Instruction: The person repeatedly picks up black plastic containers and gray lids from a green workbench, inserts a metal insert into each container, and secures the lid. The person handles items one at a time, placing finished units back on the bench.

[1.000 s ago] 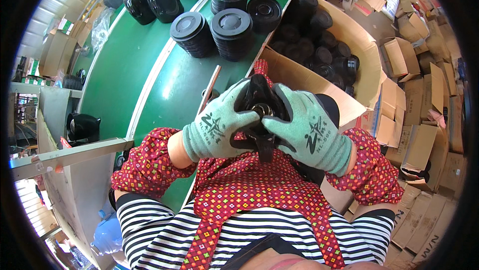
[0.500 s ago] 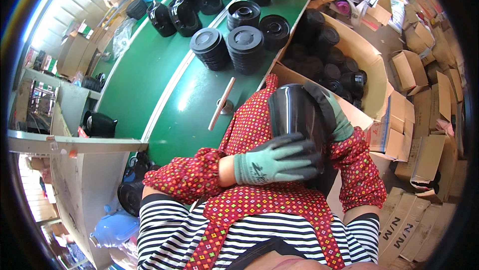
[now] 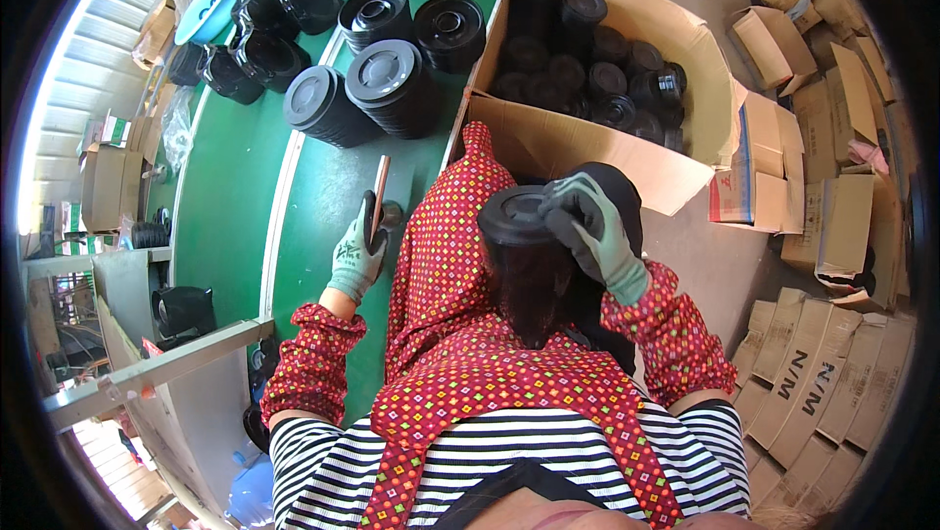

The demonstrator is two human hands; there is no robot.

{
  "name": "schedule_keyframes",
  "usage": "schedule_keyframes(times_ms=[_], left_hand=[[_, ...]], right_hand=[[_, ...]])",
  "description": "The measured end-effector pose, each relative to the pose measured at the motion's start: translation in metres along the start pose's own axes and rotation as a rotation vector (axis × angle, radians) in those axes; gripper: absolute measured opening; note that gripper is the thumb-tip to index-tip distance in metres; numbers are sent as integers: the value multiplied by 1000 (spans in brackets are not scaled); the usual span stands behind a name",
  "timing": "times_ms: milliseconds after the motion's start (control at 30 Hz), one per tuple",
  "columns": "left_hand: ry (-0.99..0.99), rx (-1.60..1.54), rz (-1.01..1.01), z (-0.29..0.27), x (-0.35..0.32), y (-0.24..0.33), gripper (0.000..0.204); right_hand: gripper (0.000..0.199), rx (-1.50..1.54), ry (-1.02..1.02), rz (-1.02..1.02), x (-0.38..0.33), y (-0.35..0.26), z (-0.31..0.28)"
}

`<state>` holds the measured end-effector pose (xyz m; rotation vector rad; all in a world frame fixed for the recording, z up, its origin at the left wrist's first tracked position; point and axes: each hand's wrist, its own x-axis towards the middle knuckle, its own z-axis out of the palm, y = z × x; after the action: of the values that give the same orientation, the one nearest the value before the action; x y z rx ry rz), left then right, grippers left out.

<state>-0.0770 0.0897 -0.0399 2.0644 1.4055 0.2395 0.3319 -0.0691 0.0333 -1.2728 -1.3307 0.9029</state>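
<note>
A glossy black jug-like vessel stands on my lap against the red dotted apron, with a dark round disc across its top end. The fingers of my right hand, gloved in green and dark grey, are bent over the disc's right edge. On the green table to the left lies a T-shaped tool with a copper-coloured bar. My gloved left hand is closed round the near end of that bar. Stacks of black round discs stand just beyond the tool.
An open carton full of black cylindrical parts is at the table's right side. Black jugs and a light blue basin sit farther back. Flattened cartons lie on the right; a metal rail crosses the left.
My left hand has left the vessel and reached the tool on the table. A disc now shows on the vessel's top, with my right hand at it. The view has shifted.
</note>
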Motion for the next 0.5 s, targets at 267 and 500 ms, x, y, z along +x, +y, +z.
schedule_keyframes(times_ms=[267, 500], left_hand=[[-126, -766, -236, -67, -13, 144, 71], [-281, -344, 300, -116, 37, 238, 71]], right_hand=[[13, 82, -17, 184, 26, -39, -9], [34, -447, -143, -538, 126, -93, -37]])
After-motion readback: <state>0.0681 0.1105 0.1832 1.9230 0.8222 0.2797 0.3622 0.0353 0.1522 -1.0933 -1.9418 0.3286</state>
